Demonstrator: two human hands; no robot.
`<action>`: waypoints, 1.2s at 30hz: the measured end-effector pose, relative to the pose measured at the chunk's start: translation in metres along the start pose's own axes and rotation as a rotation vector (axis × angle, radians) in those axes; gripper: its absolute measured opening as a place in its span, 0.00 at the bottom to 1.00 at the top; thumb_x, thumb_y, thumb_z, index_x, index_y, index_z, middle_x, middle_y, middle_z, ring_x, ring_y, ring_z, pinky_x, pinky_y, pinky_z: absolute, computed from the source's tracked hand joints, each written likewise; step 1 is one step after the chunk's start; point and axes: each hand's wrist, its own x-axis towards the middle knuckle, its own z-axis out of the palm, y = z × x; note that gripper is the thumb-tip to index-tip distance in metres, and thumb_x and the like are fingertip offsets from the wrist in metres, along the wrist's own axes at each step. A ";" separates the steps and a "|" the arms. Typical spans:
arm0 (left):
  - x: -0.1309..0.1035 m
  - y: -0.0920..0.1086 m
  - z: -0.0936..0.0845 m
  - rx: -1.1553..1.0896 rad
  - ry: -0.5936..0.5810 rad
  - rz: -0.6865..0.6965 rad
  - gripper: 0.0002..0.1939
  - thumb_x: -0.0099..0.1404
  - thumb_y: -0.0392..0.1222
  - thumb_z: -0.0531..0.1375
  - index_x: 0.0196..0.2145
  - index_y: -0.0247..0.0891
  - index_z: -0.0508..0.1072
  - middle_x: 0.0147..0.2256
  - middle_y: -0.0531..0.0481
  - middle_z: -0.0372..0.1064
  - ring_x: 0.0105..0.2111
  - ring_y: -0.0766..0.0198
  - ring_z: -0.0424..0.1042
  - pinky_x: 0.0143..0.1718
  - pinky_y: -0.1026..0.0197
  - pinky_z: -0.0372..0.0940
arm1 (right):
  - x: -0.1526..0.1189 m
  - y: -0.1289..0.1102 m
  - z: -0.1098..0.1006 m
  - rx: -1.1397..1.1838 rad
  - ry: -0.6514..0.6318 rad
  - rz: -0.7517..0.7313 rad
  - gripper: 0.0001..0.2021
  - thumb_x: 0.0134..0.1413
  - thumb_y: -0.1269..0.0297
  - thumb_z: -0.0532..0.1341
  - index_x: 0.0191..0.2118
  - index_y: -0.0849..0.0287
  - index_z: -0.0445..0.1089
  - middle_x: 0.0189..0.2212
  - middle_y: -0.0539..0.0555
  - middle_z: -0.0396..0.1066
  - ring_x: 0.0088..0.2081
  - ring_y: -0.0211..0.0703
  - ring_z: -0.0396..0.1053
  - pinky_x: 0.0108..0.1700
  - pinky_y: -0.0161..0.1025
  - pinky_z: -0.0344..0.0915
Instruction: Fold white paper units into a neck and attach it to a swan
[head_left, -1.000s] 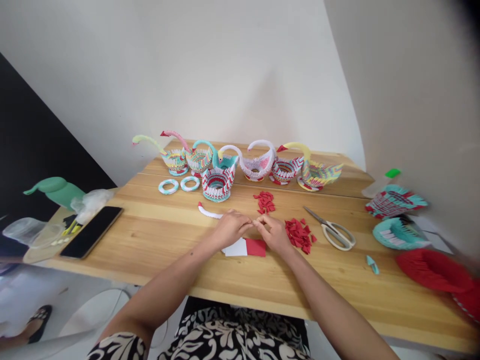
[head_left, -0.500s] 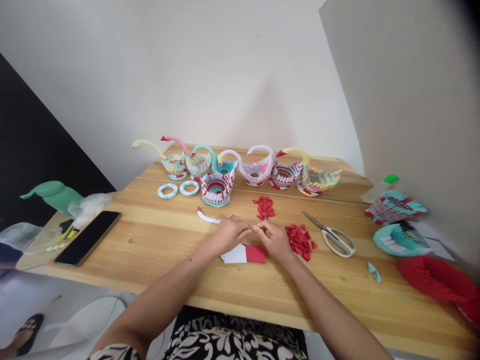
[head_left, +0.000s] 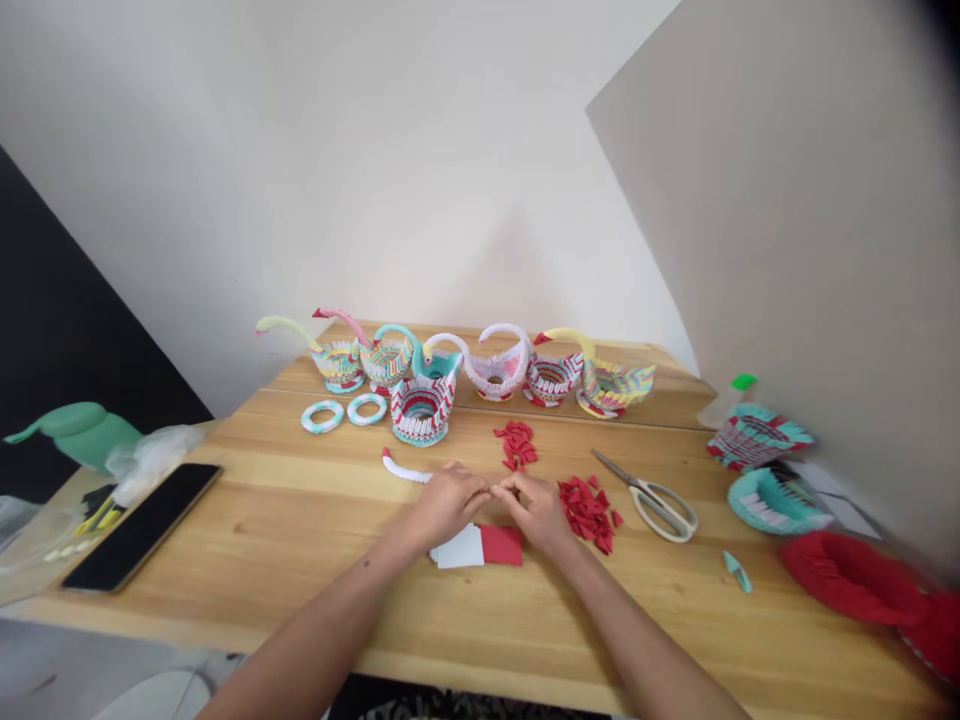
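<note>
Wooden table (head_left: 300, 590), left hand (head_left: 452, 503) and right hand (head_left: 538, 512) meeting mid-table, fingertips pinched together, anything between too small to tell, white-and-red papers (head_left: 459, 548) just on near side, white curved piece (head_left: 405, 472) far-left, red folded pieces (head_left: 587, 512) right.

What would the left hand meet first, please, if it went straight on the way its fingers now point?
Most likely the right hand, directly facing the left hand. The two look very close, but this view leaves unclear whether they touch or have something small between them.
</note>
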 end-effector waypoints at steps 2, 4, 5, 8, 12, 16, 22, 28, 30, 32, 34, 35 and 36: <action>0.000 0.002 -0.001 0.007 -0.001 -0.011 0.11 0.67 0.39 0.54 0.31 0.37 0.74 0.28 0.49 0.73 0.31 0.61 0.69 0.38 0.60 0.57 | 0.000 0.000 0.000 -0.011 0.002 -0.022 0.12 0.59 0.59 0.57 0.27 0.57 0.70 0.21 0.49 0.72 0.24 0.38 0.67 0.30 0.34 0.61; 0.001 0.003 -0.002 0.011 0.005 -0.014 0.11 0.67 0.38 0.54 0.30 0.37 0.74 0.27 0.49 0.72 0.30 0.62 0.69 0.37 0.61 0.57 | 0.000 -0.001 -0.001 -0.034 0.002 -0.049 0.13 0.60 0.59 0.56 0.27 0.57 0.70 0.21 0.49 0.72 0.24 0.38 0.67 0.30 0.35 0.61; 0.001 0.004 -0.002 0.013 0.009 -0.013 0.11 0.67 0.37 0.54 0.29 0.36 0.74 0.26 0.49 0.72 0.30 0.62 0.69 0.37 0.61 0.57 | 0.000 -0.001 -0.001 -0.050 0.002 -0.062 0.13 0.61 0.59 0.56 0.27 0.57 0.70 0.22 0.50 0.72 0.24 0.38 0.68 0.30 0.35 0.61; 0.001 0.005 -0.002 0.026 0.020 -0.010 0.11 0.66 0.38 0.55 0.28 0.37 0.74 0.26 0.49 0.72 0.29 0.62 0.68 0.36 0.61 0.57 | 0.000 -0.001 -0.002 -0.095 0.005 -0.104 0.14 0.61 0.60 0.55 0.27 0.57 0.70 0.22 0.50 0.72 0.24 0.38 0.68 0.29 0.35 0.60; 0.002 0.005 -0.002 0.042 0.020 -0.003 0.13 0.67 0.40 0.55 0.27 0.37 0.74 0.26 0.48 0.73 0.30 0.61 0.69 0.37 0.60 0.57 | 0.000 -0.001 -0.004 -0.116 0.023 -0.133 0.12 0.61 0.61 0.56 0.27 0.56 0.69 0.21 0.50 0.71 0.24 0.39 0.68 0.28 0.35 0.60; 0.002 0.003 0.002 0.045 0.032 0.015 0.12 0.67 0.42 0.55 0.28 0.37 0.74 0.27 0.48 0.73 0.30 0.61 0.70 0.38 0.59 0.58 | -0.001 0.000 -0.004 -0.139 0.031 -0.156 0.12 0.61 0.62 0.56 0.27 0.55 0.68 0.22 0.50 0.71 0.25 0.40 0.68 0.28 0.36 0.60; 0.001 0.004 0.004 0.041 0.062 0.020 0.12 0.67 0.39 0.55 0.28 0.37 0.74 0.28 0.49 0.73 0.31 0.61 0.70 0.38 0.59 0.57 | -0.002 0.000 -0.004 -0.167 0.018 -0.154 0.12 0.61 0.62 0.55 0.26 0.55 0.66 0.21 0.50 0.69 0.24 0.40 0.67 0.28 0.36 0.59; 0.001 0.009 0.003 -0.125 0.053 -0.052 0.13 0.68 0.39 0.52 0.30 0.38 0.74 0.29 0.49 0.73 0.31 0.62 0.69 0.38 0.61 0.59 | -0.001 -0.003 -0.007 -0.160 0.045 -0.165 0.13 0.62 0.62 0.53 0.26 0.55 0.64 0.21 0.50 0.68 0.24 0.41 0.67 0.28 0.36 0.58; 0.001 0.010 0.002 -0.146 0.045 -0.077 0.14 0.68 0.40 0.51 0.30 0.38 0.74 0.29 0.48 0.73 0.31 0.61 0.70 0.38 0.61 0.59 | -0.001 -0.003 -0.007 -0.159 0.048 -0.170 0.13 0.63 0.62 0.53 0.26 0.55 0.64 0.21 0.50 0.68 0.24 0.41 0.67 0.28 0.36 0.58; 0.000 0.010 0.002 -0.146 0.041 -0.089 0.14 0.68 0.40 0.51 0.31 0.38 0.74 0.29 0.48 0.73 0.32 0.61 0.70 0.38 0.61 0.60 | -0.001 -0.001 -0.006 -0.165 0.051 -0.172 0.13 0.63 0.62 0.52 0.26 0.55 0.64 0.21 0.50 0.68 0.24 0.41 0.67 0.28 0.36 0.58; 0.000 0.010 0.003 -0.129 0.035 -0.094 0.13 0.68 0.40 0.51 0.31 0.38 0.74 0.29 0.47 0.73 0.32 0.60 0.70 0.38 0.61 0.60 | -0.002 0.001 -0.004 -0.184 0.050 -0.172 0.13 0.63 0.62 0.53 0.26 0.55 0.64 0.21 0.50 0.68 0.24 0.41 0.67 0.28 0.36 0.58; 0.001 0.010 0.003 -0.115 0.032 -0.095 0.13 0.68 0.40 0.51 0.31 0.38 0.74 0.29 0.47 0.73 0.32 0.60 0.70 0.39 0.60 0.60 | -0.002 0.002 -0.003 -0.193 0.051 -0.171 0.13 0.63 0.62 0.53 0.26 0.55 0.65 0.21 0.50 0.68 0.25 0.41 0.67 0.28 0.36 0.58; 0.001 0.010 0.005 -0.098 0.029 -0.099 0.12 0.68 0.40 0.52 0.31 0.38 0.74 0.30 0.47 0.73 0.33 0.60 0.70 0.39 0.60 0.60 | -0.002 0.003 -0.003 -0.201 0.054 -0.172 0.13 0.63 0.62 0.53 0.26 0.55 0.65 0.21 0.50 0.68 0.25 0.41 0.67 0.28 0.36 0.58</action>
